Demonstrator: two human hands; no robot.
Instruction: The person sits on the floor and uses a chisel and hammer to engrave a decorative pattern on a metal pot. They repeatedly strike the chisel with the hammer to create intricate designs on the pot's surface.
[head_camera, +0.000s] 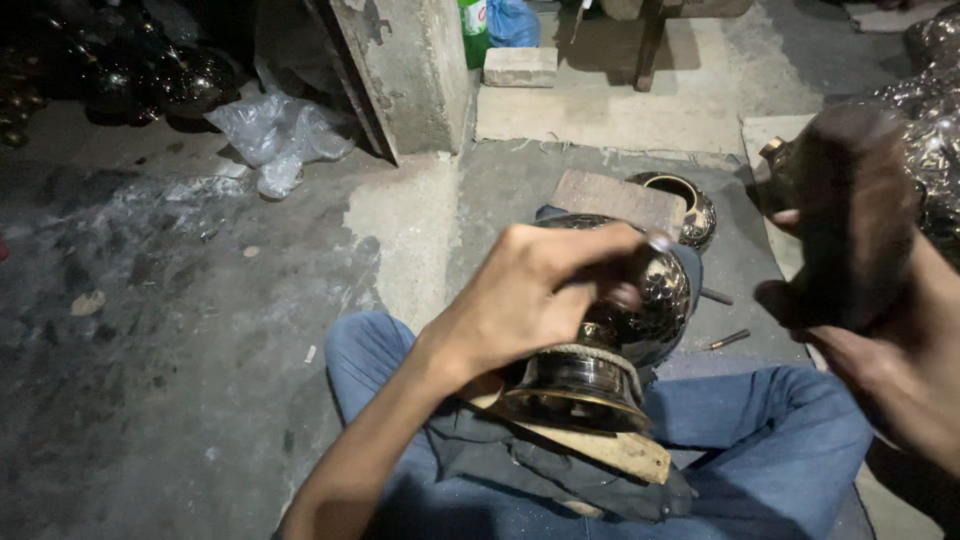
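Observation:
My left hand (540, 295) is closed over the round body of a dark, shiny engraved metal pot (640, 310) that lies tilted on my lap, its flared foot (575, 390) toward me. The pot rests on a dark cloth (520, 465) and a wooden board (610, 450) across my jeans. My right hand (880, 370) is raised at the right and grips a dark rounded object (850, 210) with a small brass-coloured end; it is blurred and I cannot tell what it is.
A second engraved metal bowl (685, 200) stands on the floor behind a flat wooden block (620, 198). Two small metal tools (730, 338) lie near my right knee. A concrete pillar (410, 70), crumpled plastic (280, 135), a brick (520, 66) and more shiny vessels (150, 75) are farther off.

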